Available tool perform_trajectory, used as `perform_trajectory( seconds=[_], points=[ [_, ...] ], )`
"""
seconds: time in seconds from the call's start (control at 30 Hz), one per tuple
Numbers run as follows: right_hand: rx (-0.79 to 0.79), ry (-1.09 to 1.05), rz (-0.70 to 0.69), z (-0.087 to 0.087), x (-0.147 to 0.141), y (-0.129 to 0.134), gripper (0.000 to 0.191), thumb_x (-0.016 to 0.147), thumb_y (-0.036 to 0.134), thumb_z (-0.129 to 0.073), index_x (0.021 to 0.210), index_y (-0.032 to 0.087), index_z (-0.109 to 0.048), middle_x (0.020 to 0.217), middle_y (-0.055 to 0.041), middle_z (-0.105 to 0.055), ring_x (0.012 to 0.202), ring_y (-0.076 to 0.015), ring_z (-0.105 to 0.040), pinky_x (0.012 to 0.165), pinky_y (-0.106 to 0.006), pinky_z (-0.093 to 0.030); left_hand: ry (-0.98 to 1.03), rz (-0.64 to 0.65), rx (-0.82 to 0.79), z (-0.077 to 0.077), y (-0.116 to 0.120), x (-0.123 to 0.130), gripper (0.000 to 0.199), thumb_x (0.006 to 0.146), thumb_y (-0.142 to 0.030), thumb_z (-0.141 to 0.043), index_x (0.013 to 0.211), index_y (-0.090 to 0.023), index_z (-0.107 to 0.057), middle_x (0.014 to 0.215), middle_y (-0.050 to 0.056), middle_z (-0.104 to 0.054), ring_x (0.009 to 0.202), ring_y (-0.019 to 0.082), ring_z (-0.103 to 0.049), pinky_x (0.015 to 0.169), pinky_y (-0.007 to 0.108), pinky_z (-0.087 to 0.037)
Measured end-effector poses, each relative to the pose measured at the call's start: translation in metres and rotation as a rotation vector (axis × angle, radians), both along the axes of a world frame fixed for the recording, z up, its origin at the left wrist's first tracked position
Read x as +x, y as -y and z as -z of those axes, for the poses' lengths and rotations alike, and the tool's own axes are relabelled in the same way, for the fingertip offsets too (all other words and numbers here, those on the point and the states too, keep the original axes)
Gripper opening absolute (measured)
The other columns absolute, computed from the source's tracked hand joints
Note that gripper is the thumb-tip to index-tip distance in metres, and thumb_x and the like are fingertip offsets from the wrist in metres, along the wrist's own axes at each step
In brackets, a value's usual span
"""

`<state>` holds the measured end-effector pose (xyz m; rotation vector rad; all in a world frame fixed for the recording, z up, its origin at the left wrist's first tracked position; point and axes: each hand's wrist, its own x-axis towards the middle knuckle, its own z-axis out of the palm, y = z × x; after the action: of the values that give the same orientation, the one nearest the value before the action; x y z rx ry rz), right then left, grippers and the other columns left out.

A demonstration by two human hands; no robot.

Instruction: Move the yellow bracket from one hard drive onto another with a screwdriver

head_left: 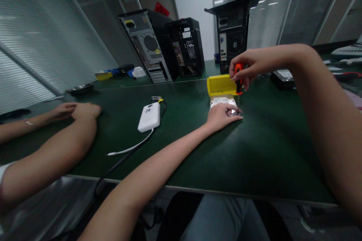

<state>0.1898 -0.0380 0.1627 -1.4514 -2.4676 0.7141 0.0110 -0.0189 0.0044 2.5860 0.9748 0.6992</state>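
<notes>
A silver hard drive [222, 100] lies flat on the green table, right in front of a yellow plastic box [222, 84]. My left hand [222, 116] rests over the drive's near side, its fingers holding it at the right corner. From above, my right hand [245, 66] grips an orange and black screwdriver [239, 79]. The screwdriver stands nearly upright, with its tip down at the drive's near right corner, close to my left fingertips. Whether the tip sits in a screw is too small to tell.
A white power bank [149, 116] with cables lies left of my left forearm. Computer cases [152, 45] stand at the back, one more [233, 34] behind the yellow box. Another person's arms [65, 131] rest on the table at left. A black drive-like object [283, 79] lies at right.
</notes>
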Motion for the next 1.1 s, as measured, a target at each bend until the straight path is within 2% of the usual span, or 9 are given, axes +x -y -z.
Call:
perform_trajectory(
  seconds=[0.4, 1.1],
  points=[
    [0.037, 0.037, 0.025, 0.0003, -0.0012, 0.0018, 0.032, 0.081, 0.044, -0.055, 0.101, 0.02, -0.062, 0.094, -0.0043, -0.068, 0.085, -0.0194, -0.067, 0.069, -0.03, -0.056, 0.001, 0.015, 0.001, 0.0008, -0.002, -0.0007, 0.035, 0.073, -0.047, -0.065, 0.099, -0.025, -0.07, 0.07, 0.001, -0.058, 0.071, 0.016, -0.05, 0.062, 0.024, -0.031],
    [0.048, 0.026, 0.058, 0.0013, 0.001, -0.0005, 0.038, 0.077, 0.052, -0.056, 0.099, 0.022, -0.062, 0.092, -0.0046, -0.069, 0.082, -0.0202, -0.068, 0.067, -0.031, -0.057, -0.004, 0.009, 0.004, 0.0012, -0.0021, -0.001, 0.034, 0.073, -0.047, -0.064, 0.099, -0.025, -0.07, 0.069, 0.0, -0.058, 0.072, 0.016, -0.051, 0.061, 0.023, -0.031]
  ],
)
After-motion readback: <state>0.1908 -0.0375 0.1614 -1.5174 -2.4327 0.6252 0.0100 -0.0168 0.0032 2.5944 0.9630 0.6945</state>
